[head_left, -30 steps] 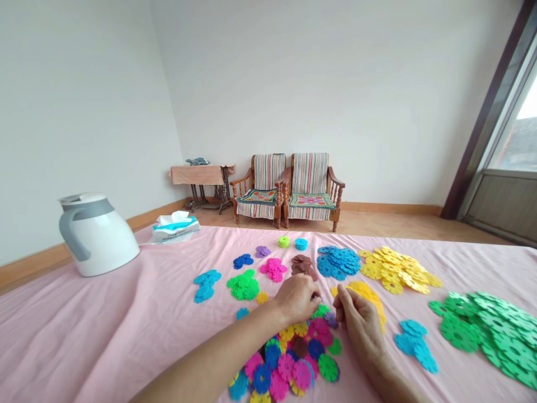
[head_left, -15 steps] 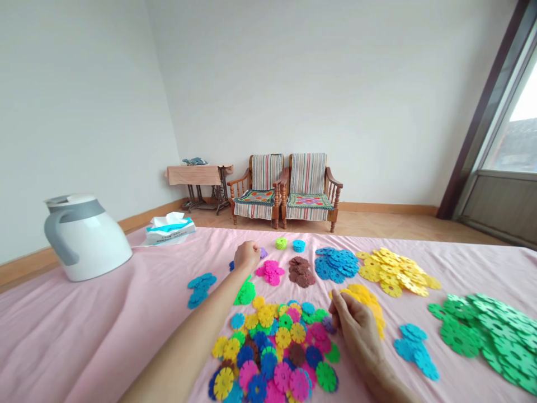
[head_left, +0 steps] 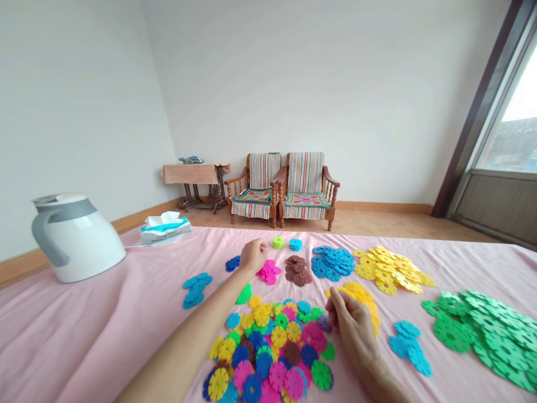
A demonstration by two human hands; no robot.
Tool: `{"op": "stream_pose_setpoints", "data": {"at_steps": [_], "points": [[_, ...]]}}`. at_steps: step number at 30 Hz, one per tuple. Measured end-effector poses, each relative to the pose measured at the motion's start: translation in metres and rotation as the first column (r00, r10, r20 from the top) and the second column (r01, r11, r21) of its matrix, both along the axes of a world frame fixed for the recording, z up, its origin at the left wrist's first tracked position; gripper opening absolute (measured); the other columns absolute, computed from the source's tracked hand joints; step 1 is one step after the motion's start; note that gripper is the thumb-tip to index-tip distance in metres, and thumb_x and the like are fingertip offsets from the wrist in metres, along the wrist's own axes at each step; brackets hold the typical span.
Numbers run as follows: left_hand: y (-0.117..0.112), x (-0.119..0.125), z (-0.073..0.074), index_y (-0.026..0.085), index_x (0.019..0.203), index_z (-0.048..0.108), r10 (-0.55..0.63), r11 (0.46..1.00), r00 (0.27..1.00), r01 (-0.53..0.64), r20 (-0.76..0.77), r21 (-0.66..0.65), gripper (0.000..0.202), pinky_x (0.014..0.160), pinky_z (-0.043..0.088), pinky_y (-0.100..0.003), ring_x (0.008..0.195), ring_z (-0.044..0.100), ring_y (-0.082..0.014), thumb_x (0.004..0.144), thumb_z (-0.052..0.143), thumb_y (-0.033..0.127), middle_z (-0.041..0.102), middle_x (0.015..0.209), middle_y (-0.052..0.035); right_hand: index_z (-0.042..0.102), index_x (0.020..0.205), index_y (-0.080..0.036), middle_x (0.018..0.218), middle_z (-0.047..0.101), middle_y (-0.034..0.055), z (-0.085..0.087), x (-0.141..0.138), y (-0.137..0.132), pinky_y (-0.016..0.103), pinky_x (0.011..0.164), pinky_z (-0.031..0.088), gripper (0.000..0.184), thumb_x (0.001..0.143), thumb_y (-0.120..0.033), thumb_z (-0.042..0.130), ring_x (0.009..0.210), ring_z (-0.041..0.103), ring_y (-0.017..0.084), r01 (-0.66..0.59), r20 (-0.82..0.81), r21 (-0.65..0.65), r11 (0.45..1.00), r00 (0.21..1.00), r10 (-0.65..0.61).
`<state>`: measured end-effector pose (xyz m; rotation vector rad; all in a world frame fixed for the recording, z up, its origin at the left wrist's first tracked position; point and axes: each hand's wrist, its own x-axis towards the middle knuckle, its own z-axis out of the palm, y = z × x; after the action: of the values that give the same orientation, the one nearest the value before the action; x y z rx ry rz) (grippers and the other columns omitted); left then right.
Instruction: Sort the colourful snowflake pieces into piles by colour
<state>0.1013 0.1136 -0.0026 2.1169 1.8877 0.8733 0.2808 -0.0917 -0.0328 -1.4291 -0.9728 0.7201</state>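
My left hand (head_left: pixel 254 255) is reached out to the far side of the cloth, its fingers closed, between a small dark blue cluster (head_left: pixel 232 263) and a pink cluster (head_left: pixel 269 272) of notched plastic snowflake discs. What its fingertips hold is hidden. Nearer to me, my right hand (head_left: pixel 351 318) has its fingers curled in at the right edge of a mixed heap of discs (head_left: pixel 278 337). A purple disc (head_left: pixel 324 322) shows right at those fingertips; whether it is pinched I cannot tell. Orange-yellow discs (head_left: pixel 364 296) lie just behind that hand.
Sorted piles of brown (head_left: pixel 297 271), blue (head_left: pixel 333 263), yellow (head_left: pixel 386 268) and green discs (head_left: pixel 486 336) lie around. Lime (head_left: pixel 278 242) and blue stacks (head_left: pixel 296 244) stand farther back. At left are a white jug (head_left: pixel 84 240) and a tissue box (head_left: pixel 165 228).
My left hand has shifted slightly right and now covers the purple discs that showed beside it. The right hand stays by the heap. The whole view has slid a little left.
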Motion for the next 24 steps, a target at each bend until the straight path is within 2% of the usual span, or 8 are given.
{"op": "stream_pose_setpoints", "data": {"at_steps": [3,6,7,10,12,14,21,24], "points": [[-0.028,0.012,0.004,0.017,0.083,0.067,-0.237,0.971,0.971,0.237,0.023,0.015,0.016,0.071,0.045,-0.021,0.080,0.063,-0.0148,0.076,0.053,0.012,0.070,0.085,-0.0038,0.049,0.055,-0.020,0.043,0.043,-0.0043,0.003,0.001,-0.002,0.022,0.042,0.029,0.050,0.075,-0.066,0.045,0.042,0.038,0.011,0.007,-0.075,0.012,1.000,0.997,-0.006],[-0.067,0.028,0.009,0.018,0.076,0.069,-0.484,0.874,0.874,0.485,0.037,-0.014,0.013,0.066,0.045,-0.019,0.071,0.062,-0.0124,0.073,0.058,0.013,0.070,0.077,0.0003,0.050,0.055,-0.019,0.043,0.043,-0.0040,0.004,0.003,-0.003,0.023,0.042,0.028,0.052,0.076,-0.066,0.043,0.042,0.037,0.010,0.039,-0.145,0.040,0.998,0.989,-0.033],[-0.080,0.033,0.011,0.018,0.074,0.070,-0.579,0.814,0.814,0.580,0.042,-0.027,0.012,0.064,0.045,-0.018,0.070,0.062,-0.0123,0.072,0.060,0.014,0.070,0.076,0.0009,0.050,0.055,-0.019,0.043,0.042,-0.0040,0.003,0.005,-0.003,0.023,0.042,0.028,0.052,0.077,-0.066,0.043,0.041,0.037,0.010,0.052,-0.163,0.050,0.997,0.986,-0.043],[-0.114,0.045,0.012,0.017,0.085,0.071,-0.860,0.510,0.511,0.859,0.006,-0.028,0.016,0.068,0.046,-0.020,0.074,0.062,-0.0136,0.074,0.060,0.016,0.069,0.084,-0.0026,0.051,0.055,-0.018,0.042,0.041,-0.0046,-0.002,0.009,-0.001,0.023,0.040,0.027,0.052,0.078,-0.064,0.043,0.039,0.035,0.009,0.121,-0.203,0.064,0.991,0.973,-0.106],[-0.128,0.050,0.010,0.017,0.092,0.070,-0.909,0.414,0.412,0.910,-0.055,-0.023,0.021,0.076,0.046,-0.022,0.083,0.061,-0.0159,0.073,0.063,0.017,0.067,0.090,-0.0046,0.050,0.056,-0.019,0.043,0.040,-0.0053,-0.005,0.012,0.000,0.023,0.038,0.026,0.051,0.079,-0.064,0.042,0.038,0.034,0.009,0.161,-0.218,0.055,0.985,0.965,-0.145],[-0.136,0.053,0.006,0.016,0.096,0.069,-0.913,0.395,0.390,0.918,-0.123,-0.021,0.026,0.081,0.045,-0.025,0.090,0.059,-0.0190,0.070,0.067,0.019,0.066,0.095,-0.0066,0.050,0.057,-0.020,0.043,0.039,-0.0056,-0.007,0.014,0.001,0.024,0.038,0.026,0.050,0.080,-0.063,0.041,0.038,0.034,0.009,0.175,-0.222,0.044,0.984,0.962,-0.161],[-0.145,0.057,-0.004,0.018,0.090,0.070,-0.876,0.454,0.444,0.891,-0.187,-0.007,0.017,0.081,0.044,-0.027,0.088,0.060,-0.0189,0.077,0.059,0.017,0.067,0.090,-0.0052,0.049,0.057,-0.021,0.045,0.042,-0.0038,-0.003,0.012,0.000,0.024,0.040,0.029,0.050,0.082,-0.062,0.035,0.040,0.037,0.011,0.134,-0.156,0.043,0.990,0.980,-0.126],[-0.141,0.053,-0.004,0.020,0.088,0.071,-0.816,0.560,0.561,0.827,-0.139,0.046,0.017,0.076,0.044,-0.025,0.085,0.060,-0.0176,0.081,0.055,0.019,0.068,0.085,-0.0043,0.049,0.056,-0.020,0.045,0.043,-0.0039,-0.003,0.011,0.000,0.024,0.040,0.028,0.052,0.080,-0.065,0.036,0.040,0.037,0.010,0.124,-0.165,0.040,0.991,0.979,-0.116]]}}
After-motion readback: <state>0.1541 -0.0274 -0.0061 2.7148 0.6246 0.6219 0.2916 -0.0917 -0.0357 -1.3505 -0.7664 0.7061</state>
